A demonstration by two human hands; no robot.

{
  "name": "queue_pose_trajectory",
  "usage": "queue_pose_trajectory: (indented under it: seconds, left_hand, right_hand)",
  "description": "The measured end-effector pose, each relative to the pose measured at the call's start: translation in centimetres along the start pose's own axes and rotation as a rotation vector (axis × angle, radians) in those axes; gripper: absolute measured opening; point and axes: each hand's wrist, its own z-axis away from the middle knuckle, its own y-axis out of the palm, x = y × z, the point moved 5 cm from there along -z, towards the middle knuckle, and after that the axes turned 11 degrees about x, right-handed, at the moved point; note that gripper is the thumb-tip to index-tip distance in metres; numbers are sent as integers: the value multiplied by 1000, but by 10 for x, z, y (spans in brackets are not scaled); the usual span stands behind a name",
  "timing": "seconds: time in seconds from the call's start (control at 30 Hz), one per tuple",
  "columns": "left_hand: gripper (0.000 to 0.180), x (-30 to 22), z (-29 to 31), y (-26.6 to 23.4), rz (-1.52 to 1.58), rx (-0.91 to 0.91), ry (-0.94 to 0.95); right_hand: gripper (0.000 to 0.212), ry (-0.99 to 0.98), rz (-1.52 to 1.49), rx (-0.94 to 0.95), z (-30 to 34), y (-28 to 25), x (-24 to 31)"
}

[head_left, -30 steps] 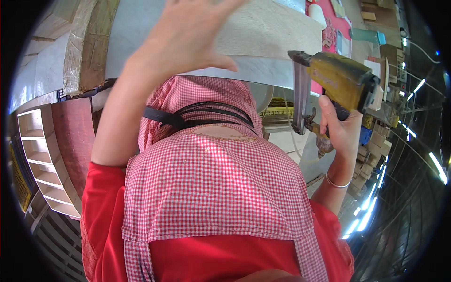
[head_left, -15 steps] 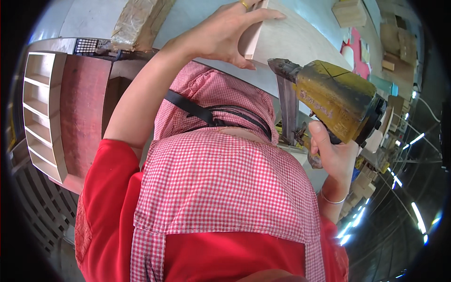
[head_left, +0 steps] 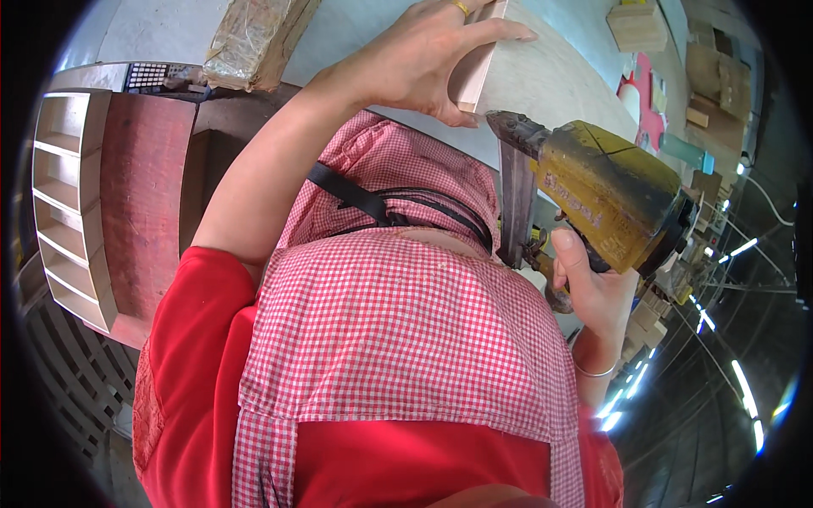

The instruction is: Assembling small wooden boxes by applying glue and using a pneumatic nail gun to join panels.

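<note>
My right hand is wrapped around the grip of a yellow, worn nail gun. The gun's dark nose points left and sits right at the near corner of a pale wooden box; whether it touches the wood I cannot tell. Over the same box reaches my left hand, thumb on the near end and fingers spread across to the far side, gripping it. Part of the box lies behind the hand and past the upper edge of the picture.
A wooden rack with compartments stands at the left beside a reddish board. A plastic-wrapped block lies on the pale table. Farther right are a small wooden box and a red and white object.
Both hands, the box and the nail gun have shifted slightly to the right in the picture. The nose stays near the box's corner.
</note>
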Motion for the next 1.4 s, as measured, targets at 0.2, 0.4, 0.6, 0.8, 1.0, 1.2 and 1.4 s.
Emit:
queue_pose_trajectory:
  seconds: [0.2,0.4,0.6,0.8,1.0,1.2,1.4]
  left_hand:
    - [105,12,8,12,-22,-80,-9]
    - [133,23,22,24,-35,-278,38]
    - [131,23,27,23,-32,-285,25]
    - [130,25,29,23,-18,-275,23]
    - [130,25,28,22,-22,-283,29]
    - [134,23,33,23,14,-260,-21]
    - [138,20,71,14,-43,-369,-129]
  right_hand:
    - [28,-62,149,-79,4,7,7]
    - [25,-46,134,-123,-16,0,31]
    - [33,45,109,-131,-39,-3,47]
    - [27,73,214,-65,-49,-1,52]
    - [28,-64,296,-90,-51,-5,57]
    - [28,-75,511,-17,-54,-15,62]
    - [29,-158,495,55,-69,-16,72]
